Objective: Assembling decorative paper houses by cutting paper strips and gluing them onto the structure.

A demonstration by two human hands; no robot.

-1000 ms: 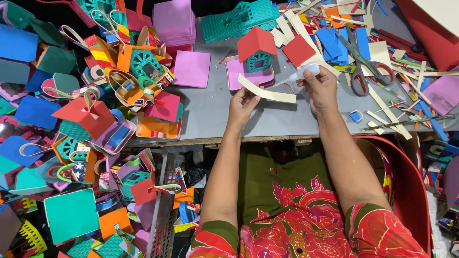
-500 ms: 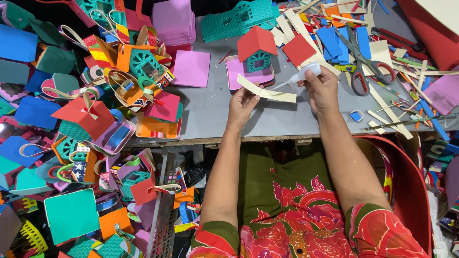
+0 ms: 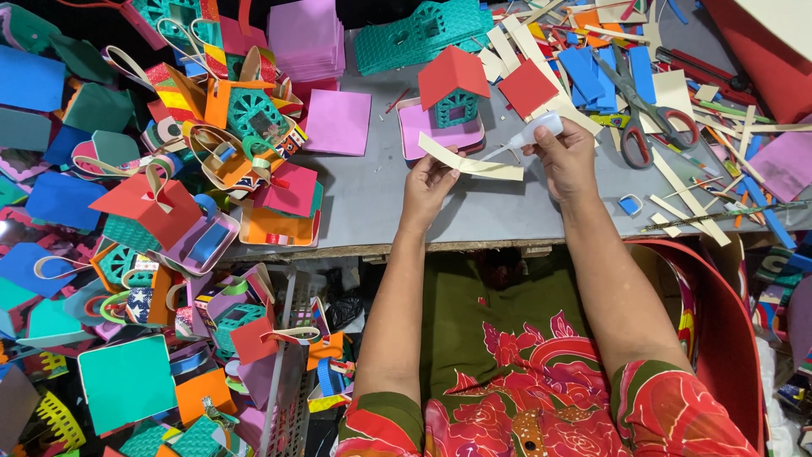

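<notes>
Above the grey tabletop [image 3: 372,195]: left hand [image 3: 427,188] pinching cream strip [image 3: 470,161], right hand [image 3: 565,156] gripping glue bottle [image 3: 534,134]; risk, oversqueezed glue smearing fingers.

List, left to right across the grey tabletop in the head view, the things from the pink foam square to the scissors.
Flat pink foam square → left hand → cream foam strip in its grip → white glue bottle → right hand → scissors with red and green handles.
</notes>
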